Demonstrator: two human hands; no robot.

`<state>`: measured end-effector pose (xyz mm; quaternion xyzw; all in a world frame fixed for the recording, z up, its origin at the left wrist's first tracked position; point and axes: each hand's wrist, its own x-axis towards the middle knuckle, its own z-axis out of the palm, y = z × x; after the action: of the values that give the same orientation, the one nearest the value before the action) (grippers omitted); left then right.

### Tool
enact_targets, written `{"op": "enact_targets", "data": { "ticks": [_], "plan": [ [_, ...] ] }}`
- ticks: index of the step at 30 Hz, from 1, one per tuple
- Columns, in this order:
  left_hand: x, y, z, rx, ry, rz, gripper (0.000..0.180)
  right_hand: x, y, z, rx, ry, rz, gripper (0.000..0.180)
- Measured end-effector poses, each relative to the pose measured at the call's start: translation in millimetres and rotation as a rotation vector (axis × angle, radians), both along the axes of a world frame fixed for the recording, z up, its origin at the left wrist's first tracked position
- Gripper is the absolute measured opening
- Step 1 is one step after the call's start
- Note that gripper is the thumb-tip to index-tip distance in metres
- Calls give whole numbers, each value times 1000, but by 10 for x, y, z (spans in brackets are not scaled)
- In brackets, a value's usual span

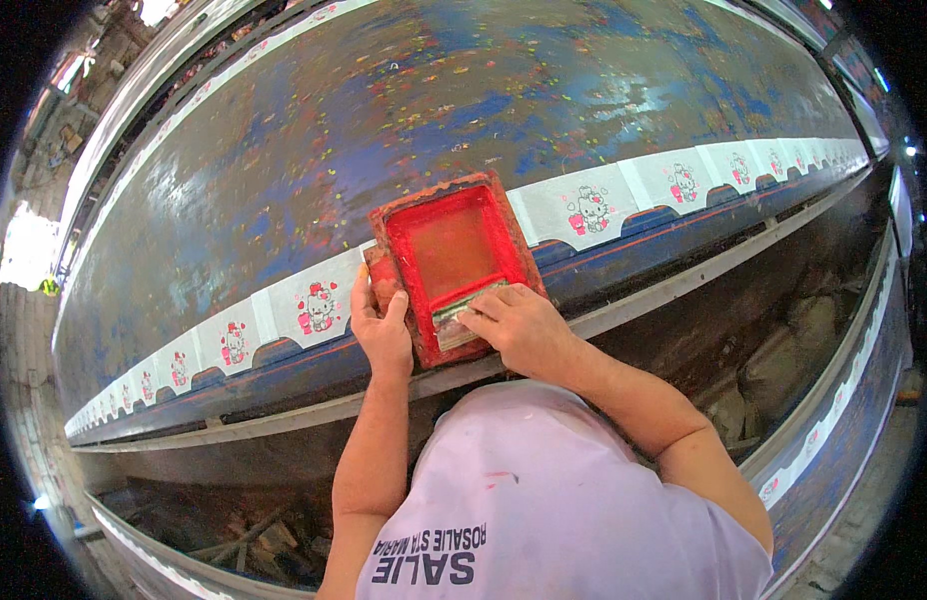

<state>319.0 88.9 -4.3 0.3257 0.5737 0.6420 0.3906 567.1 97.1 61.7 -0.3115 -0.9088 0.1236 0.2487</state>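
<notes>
A small screen-printing frame [516, 235], its inside coated in red ink, lies tilted over the row of white cut pieces at the table's near edge. My left hand [386, 335] grips the frame's left side, thumb on its face and fingers along the outer edge. My right hand [529, 325] is closed on a squeegee [450, 330] at the near end of the frame's inside. The squeegee's blade edge is partly hidden by my fingers. Printed pieces with a pink and red cartoon figure, such as the white piece [321, 308], lie on both sides; the frame covers what is beneath it.
The long dark table [334, 150] is spotted with blue, red and yellow paint. A pale rail [644, 312] runs along its near side, close to my body. Another table edge with white pieces [824, 425] is behind me at the right. Sacks [804, 335] lie below.
</notes>
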Motion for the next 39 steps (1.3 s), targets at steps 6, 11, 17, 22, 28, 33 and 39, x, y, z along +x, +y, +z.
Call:
{"op": "enact_targets", "data": {
  "ticks": [6,11,17,22,28,33,39],
  "plan": [
    [-78,41,66,1,106,-64,79,-260,704,-68,72,1,-56,40],
    [-69,20,115,-27,74,-67,80,-374,1285,54,15,-18,-72,41],
    [-44,45,100,-1,44,-70,81,-393,1485,122,-88,-88,-30,36],
    [11,2,84,47,11,-42,80,-330,1134,114,-52,-156,-12,34],
    [33,-14,8,27,141,-28,80,-212,443,131,-36,-140,-16,31],
    [78,-9,-12,26,154,-18,84,-154,22,165,-98,-108,-38,31],
    [102,-3,34,-20,299,-1,89,-17,-201,110,-199,-120,-24,41]
  ]
}}
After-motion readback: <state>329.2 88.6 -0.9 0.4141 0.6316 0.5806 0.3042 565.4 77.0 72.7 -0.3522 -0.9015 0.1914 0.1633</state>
